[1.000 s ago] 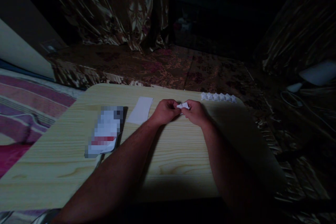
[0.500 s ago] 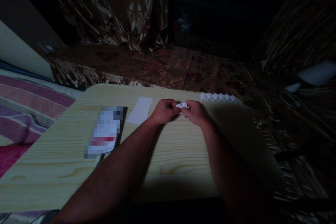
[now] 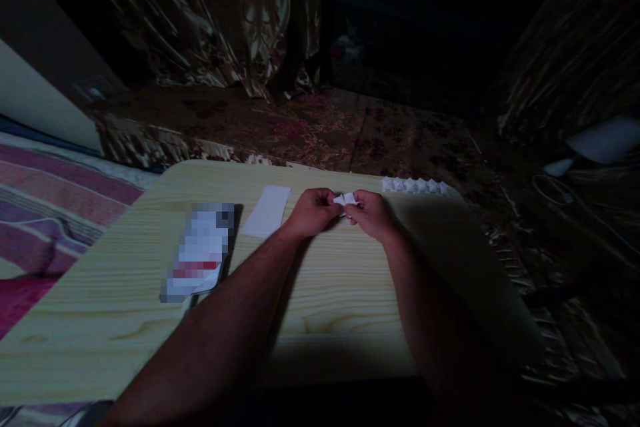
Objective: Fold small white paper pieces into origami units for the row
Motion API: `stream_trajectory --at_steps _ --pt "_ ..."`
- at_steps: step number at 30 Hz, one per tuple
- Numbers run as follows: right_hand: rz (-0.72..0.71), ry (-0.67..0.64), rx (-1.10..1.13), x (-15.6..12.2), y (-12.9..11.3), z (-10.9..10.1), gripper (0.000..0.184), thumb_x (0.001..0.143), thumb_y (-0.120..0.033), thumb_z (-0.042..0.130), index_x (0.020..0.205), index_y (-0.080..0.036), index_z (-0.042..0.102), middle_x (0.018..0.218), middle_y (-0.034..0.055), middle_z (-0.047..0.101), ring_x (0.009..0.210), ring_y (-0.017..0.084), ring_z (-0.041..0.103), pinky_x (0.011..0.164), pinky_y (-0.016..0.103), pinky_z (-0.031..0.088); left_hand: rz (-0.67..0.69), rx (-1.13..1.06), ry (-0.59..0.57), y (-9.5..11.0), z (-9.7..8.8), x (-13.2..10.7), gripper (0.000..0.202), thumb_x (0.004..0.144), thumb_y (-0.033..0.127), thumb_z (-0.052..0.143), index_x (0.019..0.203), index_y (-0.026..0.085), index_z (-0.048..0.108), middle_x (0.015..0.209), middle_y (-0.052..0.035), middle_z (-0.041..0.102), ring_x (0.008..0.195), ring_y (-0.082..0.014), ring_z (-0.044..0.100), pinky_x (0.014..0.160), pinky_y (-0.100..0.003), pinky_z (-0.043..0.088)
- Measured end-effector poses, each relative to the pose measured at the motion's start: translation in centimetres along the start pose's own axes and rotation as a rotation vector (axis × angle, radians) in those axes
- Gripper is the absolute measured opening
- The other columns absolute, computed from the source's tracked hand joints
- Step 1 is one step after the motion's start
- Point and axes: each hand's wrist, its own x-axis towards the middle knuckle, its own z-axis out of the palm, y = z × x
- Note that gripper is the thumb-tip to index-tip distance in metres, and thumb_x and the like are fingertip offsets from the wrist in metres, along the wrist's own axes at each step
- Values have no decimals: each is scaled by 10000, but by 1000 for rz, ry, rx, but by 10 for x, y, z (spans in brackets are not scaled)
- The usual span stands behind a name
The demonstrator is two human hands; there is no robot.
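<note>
Between my two hands, above the far half of the wooden table, is a small piece of folded white paper (image 3: 346, 199). My left hand (image 3: 316, 211) pinches its left side with thumb and fingers. On its right side, my right hand (image 3: 369, 212) grips it the same way. The paper has pointed corners and a crease down its middle; its underside is hidden by my fingers. Left of my left hand lies a flat white paper strip (image 3: 268, 211). Several small folded white paper pieces (image 3: 415, 185) stand in a row along the far right edge of the table.
A pixelated, phone-like item (image 3: 203, 250) lies on the left of the pale wooden table (image 3: 340, 300). Beyond the table are a patterned cloth-covered ledge (image 3: 300, 123) and curtains (image 3: 240, 20). Striped bedding (image 3: 45, 193) is at left, a white lamp-like object (image 3: 605, 139) at right.
The folded paper has shifted very slightly between my fingertips. Both hands keep their grip, and everything else stays where it was.
</note>
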Motion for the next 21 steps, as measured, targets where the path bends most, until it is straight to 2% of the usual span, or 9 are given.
stream_trajectory --at_steps 9,15,21 --pt "-4 12 -22 -1 -2 -1 98 695 -237 538 746 -161 575 582 -27 562 488 101 495 456 210 363 40 8 -1 -1 1 0 162 655 281 651 680 128 604 590 10 563 494 -73 425 462 -196 295" --pt "-53 21 -60 -2 -2 -1 72 703 -240 539 690 -169 534 584 -33 548 523 99 492 463 202 323 26 2 -40 1 1 -1 172 659 277 659 710 118 619 583 16 544 485 -64 404 456 -192 291" --pt "-1 40 -15 -1 -3 -2 92 693 -244 540 727 -161 560 552 -38 532 471 97 462 435 208 315 5 -36 -60 -1 0 -1 176 700 299 635 713 127 595 537 29 499 449 -57 367 427 -189 253"
